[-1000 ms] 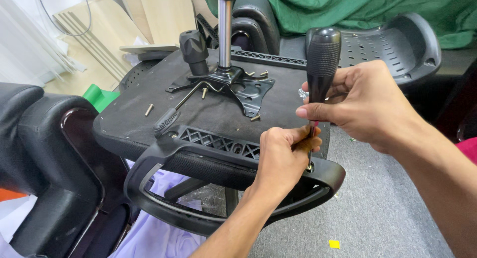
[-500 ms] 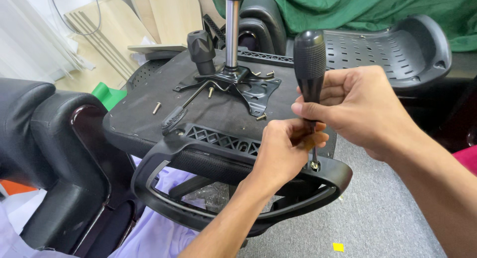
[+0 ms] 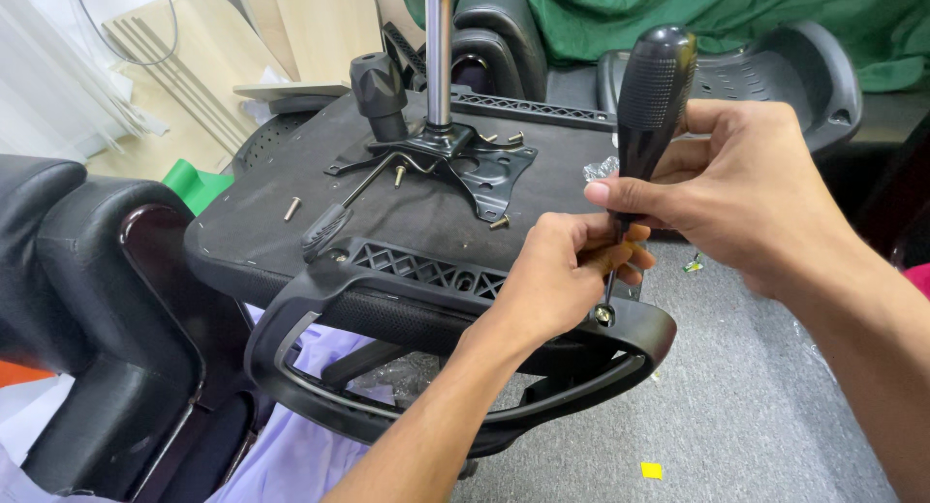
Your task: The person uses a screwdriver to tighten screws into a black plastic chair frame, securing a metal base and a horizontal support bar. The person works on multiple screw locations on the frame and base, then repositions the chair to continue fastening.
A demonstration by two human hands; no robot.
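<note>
- Screwdriver (image 3: pixel 651 87): it has a fat black handle and a thin metal rod. It stands almost straight up, handle on top, tip pointing down. Its long line goes up and down, leaning a little to the right at the top.
- Its tip sits on a small shiny screw (image 3: pixel 604 315) in the black armrest (image 3: pixel 639 334). I think it stands upright so it goes straight into the screw.
- Right hand (image 3: pixel 736 193) is closed around the lower part of the handle, thumb across the front. That looks like a good grip for turning.
- Left hand (image 3: pixel 562 275) is closed around the rod, just above the screw. I think it keeps the tip from slipping off. The two hands touch each other.
- Armrest is a curved black loop. It lies against the near edge of the chair seat (image 3: pixel 242 232), which is upside down, so its bottom is easy to reach.
- On the seat sits a black metal plate (image 3: pixel 484 169) with a shiny pole (image 3: pixel 438 58) standing up from it.
- Loose screws lie on the seat, one (image 3: pixel 291 209) near the left side.
- Grey carpet (image 3: pixel 756 406) is under it all, and a green cloth (image 3: pixel 775 14) is at the back.
</note>
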